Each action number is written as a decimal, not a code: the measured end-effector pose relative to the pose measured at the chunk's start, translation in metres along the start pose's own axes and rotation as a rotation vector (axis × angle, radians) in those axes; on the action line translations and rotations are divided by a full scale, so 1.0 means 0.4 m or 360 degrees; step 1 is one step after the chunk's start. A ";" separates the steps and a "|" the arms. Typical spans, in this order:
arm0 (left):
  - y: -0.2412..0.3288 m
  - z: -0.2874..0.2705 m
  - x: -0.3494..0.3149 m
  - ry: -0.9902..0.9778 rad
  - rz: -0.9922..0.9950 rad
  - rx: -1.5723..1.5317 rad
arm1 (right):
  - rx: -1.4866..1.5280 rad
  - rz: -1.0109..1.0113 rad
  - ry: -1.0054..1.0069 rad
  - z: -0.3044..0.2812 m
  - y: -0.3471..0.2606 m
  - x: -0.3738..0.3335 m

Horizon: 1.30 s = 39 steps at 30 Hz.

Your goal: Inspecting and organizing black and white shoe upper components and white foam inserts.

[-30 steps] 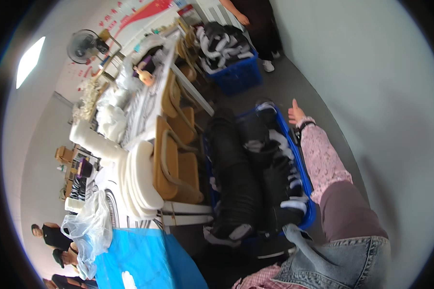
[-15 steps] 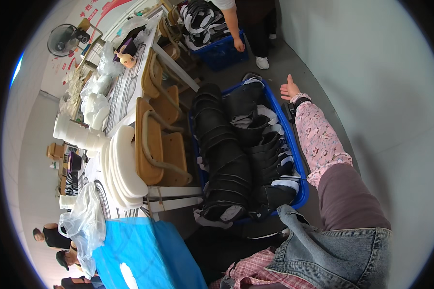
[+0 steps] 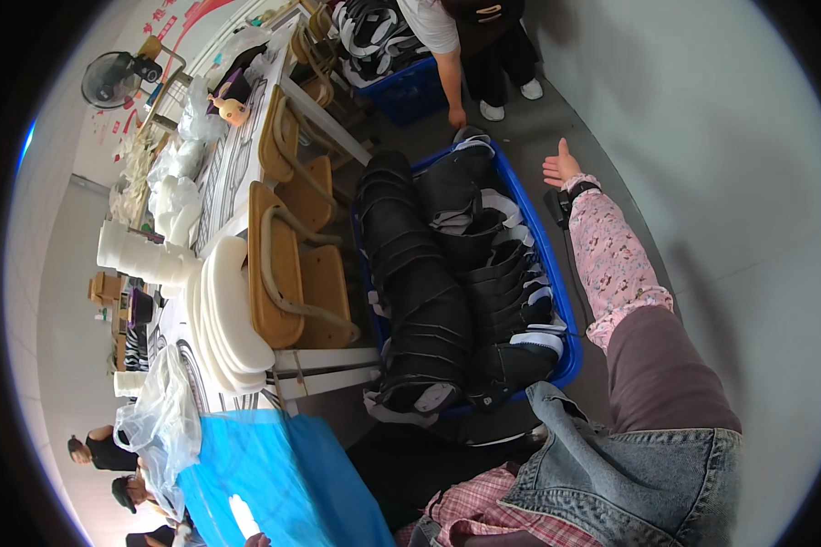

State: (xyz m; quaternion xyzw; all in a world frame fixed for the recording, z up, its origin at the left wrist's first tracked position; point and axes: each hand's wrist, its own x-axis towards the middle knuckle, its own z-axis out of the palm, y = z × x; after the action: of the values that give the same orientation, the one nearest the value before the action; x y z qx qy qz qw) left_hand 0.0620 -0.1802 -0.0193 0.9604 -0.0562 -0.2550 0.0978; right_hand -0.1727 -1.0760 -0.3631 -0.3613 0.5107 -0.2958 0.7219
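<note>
My right hand [image 3: 562, 163] is stretched out beyond the far right corner of a blue plastic basket [image 3: 570, 365], palm showing and fingers apart, holding nothing. A pink flowered sleeve covers the forearm, and a black strap with a small black box [image 3: 556, 207] sits at the wrist. Stacks of black curved padded pieces [image 3: 420, 292] with grey and white strips fill the basket. At the lower edge, by a blue cloth [image 3: 274, 474], a sliver of skin shows that seems to be my left hand [image 3: 258, 541]; its fingers cannot be made out.
Another person's hand [image 3: 457, 117] reaches to the basket's far end. Behind stands a second blue basket [image 3: 406, 96]. Wooden chairs [image 3: 324, 292] and a long table with white foam pieces [image 3: 233, 310] line the left. A grey wall [image 3: 739, 182] bounds the right.
The other person has stepped nearer and lowered a hand to the basket's far end. My right hand stays outstretched, slightly farther right in view. A bit of skin has appeared at the lower edge.
</note>
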 end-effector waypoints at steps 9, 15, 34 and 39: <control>-0.048 0.050 0.000 0.0121 -0.0025 0.0345 | -0.0169 0.0076 -0.0152 0.049 -0.020 -0.009; -0.041 0.107 -0.007 0.0064 0.0109 0.0093 | -0.0170 -0.0122 -0.0408 0.134 -0.084 -0.046; -0.150 0.179 0.101 0.0612 0.0384 -0.0287 | -0.0889 -0.1554 -0.0251 0.479 -0.889 -0.632; -0.197 0.175 0.139 0.0449 0.0318 -0.0393 | -0.2396 -0.1984 -0.0497 0.348 -0.440 -0.252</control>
State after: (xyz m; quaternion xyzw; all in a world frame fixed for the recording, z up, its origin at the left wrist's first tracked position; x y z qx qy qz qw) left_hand 0.0797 -0.1231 -0.1227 0.9569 -0.1051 -0.1120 0.2464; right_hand -0.0812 -1.0645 -0.1350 -0.9651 0.1830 -0.1703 0.0782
